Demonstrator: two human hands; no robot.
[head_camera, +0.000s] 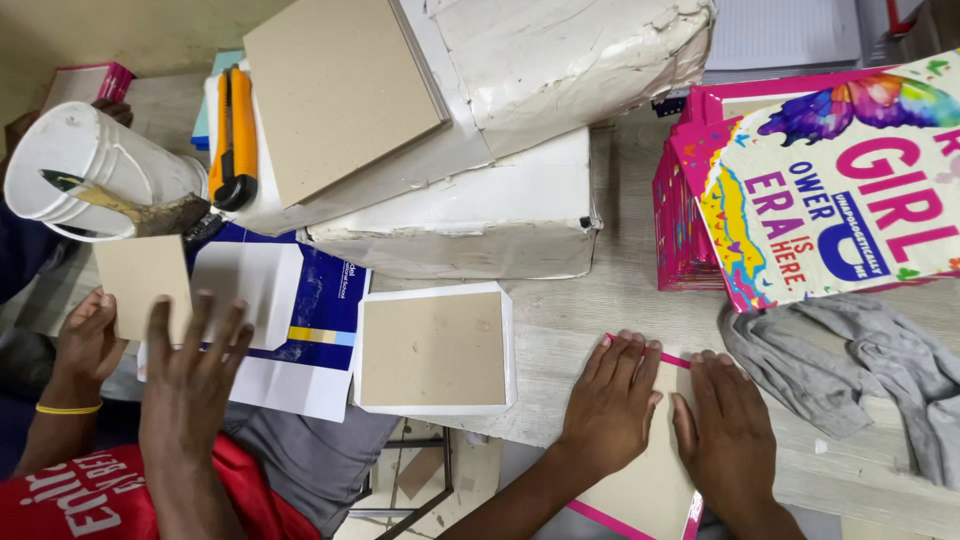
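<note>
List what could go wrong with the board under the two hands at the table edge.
1. The left hand and right hand press the grey board flat on a pink cover that overhangs the table edge; it may slip askew.
2. The tilted white bucket with its brush could drip onto the white sheet beside it.

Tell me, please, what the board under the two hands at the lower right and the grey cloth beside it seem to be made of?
The board under the left hand and right hand looks like matte tan greyboard or card, with a glossy pink wrap at its edges. The grey cloth seems soft woven or knit fabric, given its limp folds.
</note>
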